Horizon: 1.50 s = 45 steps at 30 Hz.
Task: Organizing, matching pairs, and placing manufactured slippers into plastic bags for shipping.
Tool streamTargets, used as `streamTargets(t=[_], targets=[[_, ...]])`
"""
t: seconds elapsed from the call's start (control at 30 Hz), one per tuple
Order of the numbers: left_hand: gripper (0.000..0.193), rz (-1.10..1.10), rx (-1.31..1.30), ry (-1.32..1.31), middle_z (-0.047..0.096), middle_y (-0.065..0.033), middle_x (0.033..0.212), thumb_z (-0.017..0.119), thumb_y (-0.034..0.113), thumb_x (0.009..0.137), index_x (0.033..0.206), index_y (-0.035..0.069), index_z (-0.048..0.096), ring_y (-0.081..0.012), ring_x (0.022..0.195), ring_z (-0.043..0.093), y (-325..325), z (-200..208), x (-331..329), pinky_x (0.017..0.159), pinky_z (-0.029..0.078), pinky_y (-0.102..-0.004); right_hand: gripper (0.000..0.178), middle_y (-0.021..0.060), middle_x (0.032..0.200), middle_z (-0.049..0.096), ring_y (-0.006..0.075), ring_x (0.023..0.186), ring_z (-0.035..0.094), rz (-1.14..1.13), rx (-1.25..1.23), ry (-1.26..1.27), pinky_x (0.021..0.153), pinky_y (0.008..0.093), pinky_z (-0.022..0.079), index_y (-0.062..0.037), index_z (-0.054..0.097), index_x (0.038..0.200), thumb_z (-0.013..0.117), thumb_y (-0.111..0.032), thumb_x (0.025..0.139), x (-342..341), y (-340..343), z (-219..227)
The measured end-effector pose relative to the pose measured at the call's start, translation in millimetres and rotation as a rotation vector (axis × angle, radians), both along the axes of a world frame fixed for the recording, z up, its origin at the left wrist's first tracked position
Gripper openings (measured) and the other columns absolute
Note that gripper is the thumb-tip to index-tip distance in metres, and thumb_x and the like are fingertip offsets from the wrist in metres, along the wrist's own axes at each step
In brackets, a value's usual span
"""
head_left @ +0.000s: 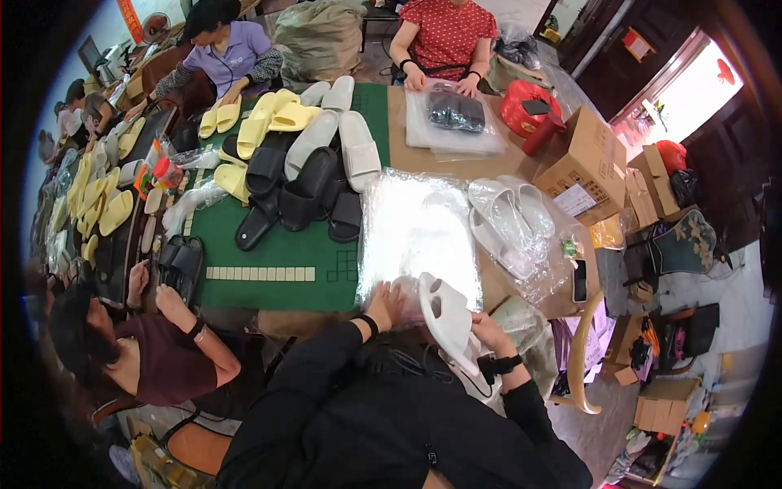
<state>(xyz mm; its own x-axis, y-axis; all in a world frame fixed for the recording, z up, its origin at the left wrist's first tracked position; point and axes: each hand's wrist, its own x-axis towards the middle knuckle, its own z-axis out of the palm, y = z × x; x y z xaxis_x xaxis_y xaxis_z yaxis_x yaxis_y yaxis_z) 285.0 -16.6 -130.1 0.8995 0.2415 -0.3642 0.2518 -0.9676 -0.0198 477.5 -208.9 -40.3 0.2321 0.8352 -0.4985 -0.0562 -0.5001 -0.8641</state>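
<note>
My right hand (491,332) is closed on a pair of white slide sandals (450,314), tilted up at the table's near edge. To the left of them, my left hand (386,305) lies with its fingers stretched out at the near edge of a shiny stack of clear plastic bags (419,232). Clear plastic also shows between that hand and the sandals; whether the fingers pinch any of it is hard to see. Right of the stack, more white slides (509,216) lie under clear plastic.
Black slides (309,191), with yellow and grey ones, are heaped on the green mat (269,289). A cardboard box (582,163), a red roll (521,106) and a phone (579,281) are to the right. Across the table a person handles bagged dark slides (456,112); another person (171,350) sits at left.
</note>
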Motion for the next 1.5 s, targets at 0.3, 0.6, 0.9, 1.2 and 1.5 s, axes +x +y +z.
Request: streamTargets(t=[0.3, 0.6, 0.9, 1.2, 1.5], targets=[[0.048, 0.082, -0.118, -0.21, 0.049, -0.0199, 0.115, 0.044, 0.042, 0.083, 0.114, 0.008, 0.055, -0.0393, 0.117, 0.038, 29, 28, -2, 0.103, 0.015, -0.0524, 0.023, -0.0012, 0.089, 0.062, 0.0064, 0.08, 0.053, 0.115, -0.047, 0.312, 0.077, 0.0229, 0.042, 0.0, 0.063, 0.099, 0.057, -0.013, 0.082, -6, -6, -14], [0.032, 0.129, -0.143, -0.427, 0.054, -0.0114, 0.085, 0.043, 0.013, 0.082, 0.113, 0.009, 0.053, -0.0295, 0.077, 0.053, 34, 22, -5, 0.07, 0.041, -0.0405, 0.021, 0.0005, 0.087, 0.063, 0.0063, 0.076, 0.054, 0.122, -0.045, 0.265, 0.072, 0.0213, 0.044, 0.0018, 0.063, 0.097, 0.058, -0.009, 0.081, -10, 20, 3], [0.054, 0.042, -0.062, -0.485, 0.045, -0.0114, 0.125, 0.048, 0.006, 0.077, 0.129, 0.001, 0.035, -0.0257, 0.087, 0.05, 46, 48, 0, 0.08, 0.041, -0.036, 0.023, 0.0022, 0.087, 0.064, 0.0085, 0.077, 0.056, 0.17, -0.044, 0.067, 0.072, 0.0243, 0.045, 0.0013, 0.063, 0.099, 0.056, -0.012, 0.083, -5, 27, -23], [0.042, 0.163, -0.223, -0.642, 0.05, -0.0167, 0.112, 0.053, 0.009, 0.074, 0.115, -0.001, 0.047, -0.0296, 0.094, 0.049, 47, 27, 6, 0.083, 0.039, -0.0381, 0.021, 0.0019, 0.086, 0.064, 0.0105, 0.078, 0.055, 0.193, 0.077, -0.283, 0.074, 0.0257, 0.044, -0.0032, 0.061, 0.099, 0.053, -0.012, 0.082, -12, 40, -11], [0.024, 0.316, -0.178, -0.812, 0.06, -0.0032, 0.09, 0.051, 0.013, 0.075, 0.096, 0.012, 0.062, -0.0226, 0.09, 0.052, 59, 39, 10, 0.078, 0.038, -0.0366, 0.021, 0.0055, 0.083, 0.064, 0.009, 0.076, 0.054, 0.165, 0.1, -0.123, 0.072, 0.0247, 0.045, 0.0007, 0.061, 0.096, 0.055, -0.011, 0.081, -19, 44, -26]])
